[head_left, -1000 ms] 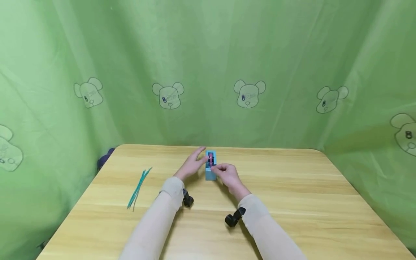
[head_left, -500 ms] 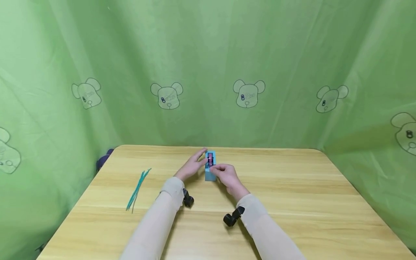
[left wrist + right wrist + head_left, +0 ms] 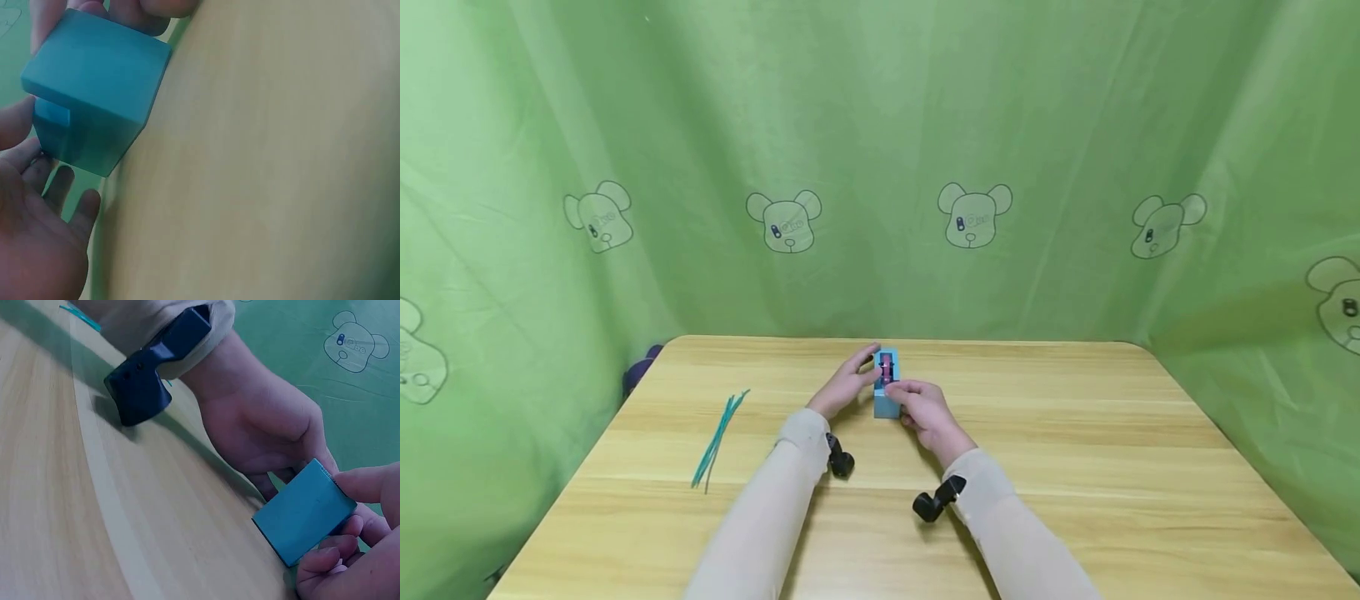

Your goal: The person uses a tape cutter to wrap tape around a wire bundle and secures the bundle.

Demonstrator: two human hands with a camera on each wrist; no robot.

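A light-blue tape dispenser (image 3: pixel 887 406) with a pink tape roll (image 3: pixel 886 367) stands near the table's far edge. My left hand (image 3: pixel 842 387) is at its left side, thumb touching the side and fingers stretched toward the far end. In the left wrist view, the fingers of this left hand (image 3: pixel 44 231) are fairly straight and spread beside the dispenser (image 3: pixel 94 75). My right hand (image 3: pixel 925 410) pinches with thumb and index at the dispenser's near end, by the roll. In the right wrist view, the other fingers of the right hand (image 3: pixel 362 569) are curled; the pinched tape end is mostly hidden.
Several thin teal strips (image 3: pixel 718 442) lie on the wooden table (image 3: pixel 1075 467) to the left. Wrist cameras (image 3: pixel 841 462) stick out from both sleeves. A green curtain (image 3: pixel 880 108) with bear-face prints surrounds the table on the visible sides.
Hardly anything differs. Both hands stay at the dispenser, which remains in place; my left hand has shifted very slightly to the right.
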